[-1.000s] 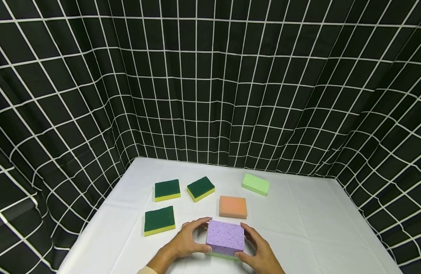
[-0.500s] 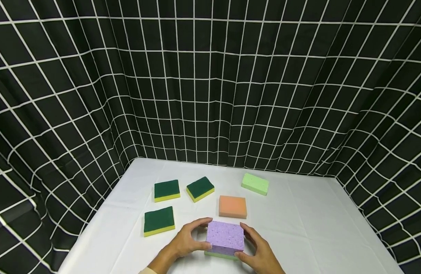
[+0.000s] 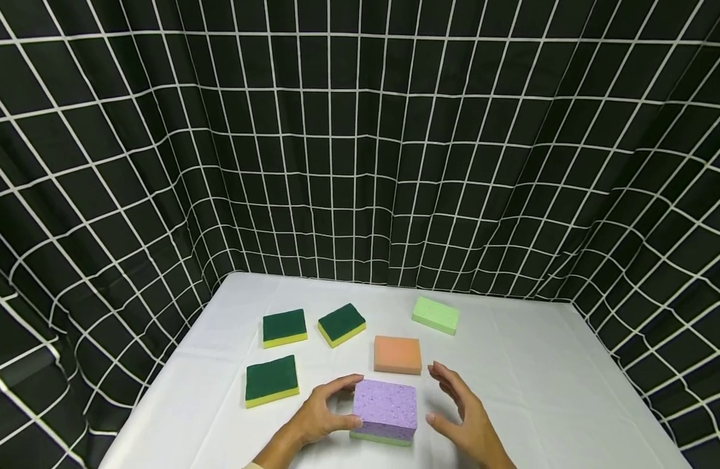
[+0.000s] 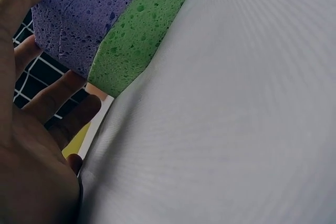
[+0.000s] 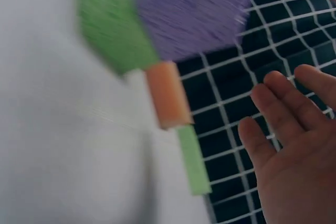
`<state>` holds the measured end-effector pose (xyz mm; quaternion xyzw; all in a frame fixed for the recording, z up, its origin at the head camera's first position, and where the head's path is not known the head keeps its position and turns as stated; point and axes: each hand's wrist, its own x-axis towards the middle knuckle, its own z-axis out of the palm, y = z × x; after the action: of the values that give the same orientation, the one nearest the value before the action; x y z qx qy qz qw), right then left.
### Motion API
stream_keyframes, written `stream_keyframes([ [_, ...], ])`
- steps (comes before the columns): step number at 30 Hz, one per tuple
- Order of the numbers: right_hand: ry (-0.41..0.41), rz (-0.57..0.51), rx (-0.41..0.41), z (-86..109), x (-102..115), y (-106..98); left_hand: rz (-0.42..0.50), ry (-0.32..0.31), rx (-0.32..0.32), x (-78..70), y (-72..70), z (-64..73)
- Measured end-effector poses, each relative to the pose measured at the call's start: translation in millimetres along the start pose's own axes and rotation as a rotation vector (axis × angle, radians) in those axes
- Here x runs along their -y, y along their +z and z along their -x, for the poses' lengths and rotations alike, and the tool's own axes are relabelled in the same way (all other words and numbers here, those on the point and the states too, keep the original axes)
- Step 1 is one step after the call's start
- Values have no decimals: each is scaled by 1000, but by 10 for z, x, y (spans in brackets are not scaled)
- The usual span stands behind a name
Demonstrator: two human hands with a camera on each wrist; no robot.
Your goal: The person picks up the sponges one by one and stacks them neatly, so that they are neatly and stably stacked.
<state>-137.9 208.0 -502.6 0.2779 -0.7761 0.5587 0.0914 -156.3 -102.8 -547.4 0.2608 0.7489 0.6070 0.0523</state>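
Note:
A purple sponge (image 3: 386,405) lies flat on top of a green sponge (image 3: 380,438) near the table's front edge. On its left side my left hand (image 3: 320,413) holds the purple sponge between thumb and fingers, as the left wrist view also shows with the speckled green sponge (image 4: 137,35) below. My right hand (image 3: 466,417) is a short way off to the right of the stack, fingers extended and touching nothing. In the right wrist view a gap separates that hand (image 5: 302,145) from both sponges.
Beyond the stack sits an orange sponge (image 3: 397,355), with a light green sponge (image 3: 435,316) farther back right. Green-and-yellow scouring sponges (image 3: 272,380) are at the left, including two farther back (image 3: 285,327). A black grid curtain (image 3: 360,143) surrounds the white table (image 3: 541,384).
My right hand has let go of the purple sponge and moved right, away from the stack. The left hand and the sponges have stayed in place.

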Motion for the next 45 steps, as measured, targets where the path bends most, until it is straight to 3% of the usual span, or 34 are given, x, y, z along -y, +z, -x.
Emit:
stream_keyframes([
  [8, -174, 33, -117, -317, 75, -368, 13, -3, 1, 5, -20, 18],
  [11, -182, 44, -144, -414, 90, -458, 10, 15, 4, 2, -15, 20],
  [18, -160, 103, -164, -623, 412, -574, -5, 36, 9, 30, -14, -6],
  [20, -159, 112, -161, -666, 409, -588, -7, 40, 8, 35, -12, -11],
  [25, -132, 90, -161, -728, 225, -556, -7, 53, 8, 50, 4, -12],
  [33, -14, 19, -150, -755, -369, -437, 44, 14, 3, 43, 10, 3],
  [41, 98, 43, -155, -776, -458, -507, 15, 30, 13, 32, 5, 1],
  [45, 166, 109, -165, -824, -660, -612, 23, 34, 15, 18, 1, 2],
])
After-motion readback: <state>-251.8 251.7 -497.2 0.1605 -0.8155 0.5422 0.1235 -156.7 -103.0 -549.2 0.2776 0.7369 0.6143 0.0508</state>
